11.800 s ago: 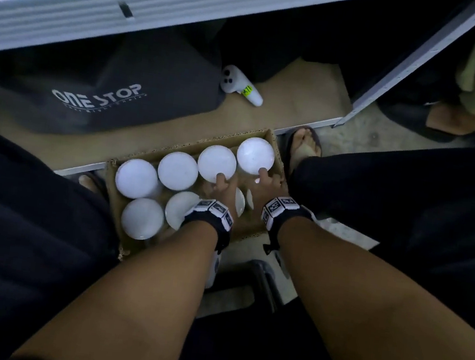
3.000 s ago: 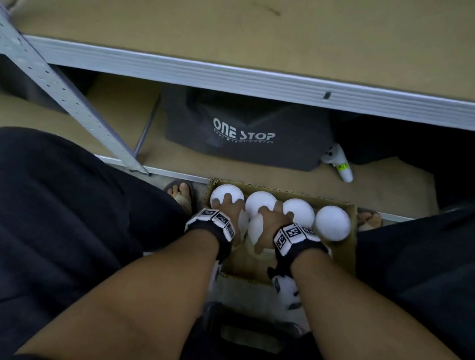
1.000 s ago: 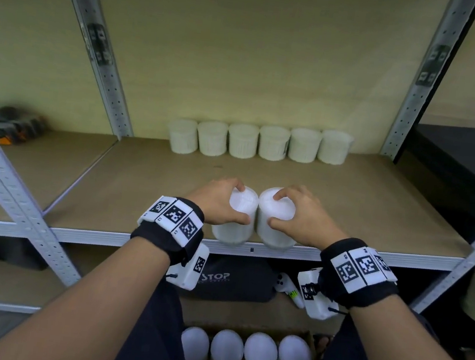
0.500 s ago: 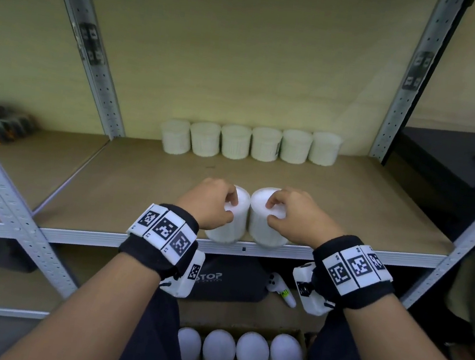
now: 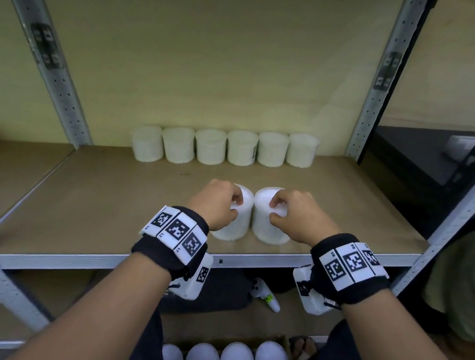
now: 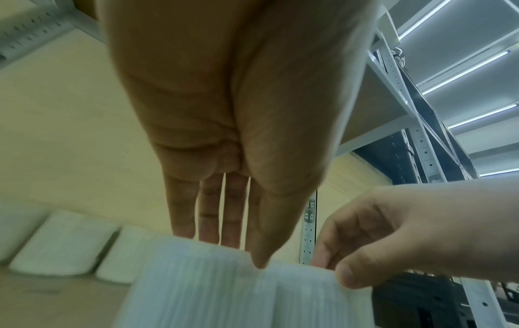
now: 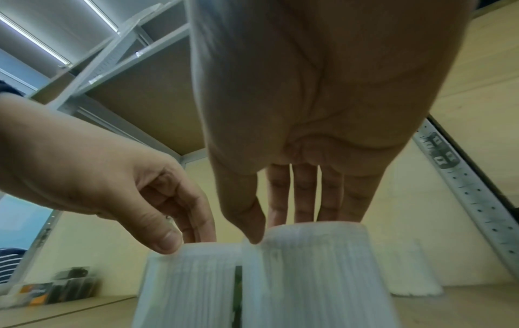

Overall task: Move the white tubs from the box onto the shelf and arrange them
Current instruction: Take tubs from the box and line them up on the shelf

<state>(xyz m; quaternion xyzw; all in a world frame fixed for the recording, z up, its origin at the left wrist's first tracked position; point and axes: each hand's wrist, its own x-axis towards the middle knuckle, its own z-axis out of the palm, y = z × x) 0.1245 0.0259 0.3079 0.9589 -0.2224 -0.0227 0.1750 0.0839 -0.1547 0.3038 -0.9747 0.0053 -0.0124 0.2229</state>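
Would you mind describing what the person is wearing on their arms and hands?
Both forearms are bare, with no sleeves or gloves. The left hand and right hand each have a black fabric wristband carrying white square tiles printed with black coded markers, and a white plastic camera unit hangs beneath each wrist.

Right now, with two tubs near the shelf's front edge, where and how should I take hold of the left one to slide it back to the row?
Grip the ribbed white plastic left tub at its lid rim, from above. It stands upright and touches the right tub, so that side is blocked. The left hand already pinches there, thumb at the near edge.
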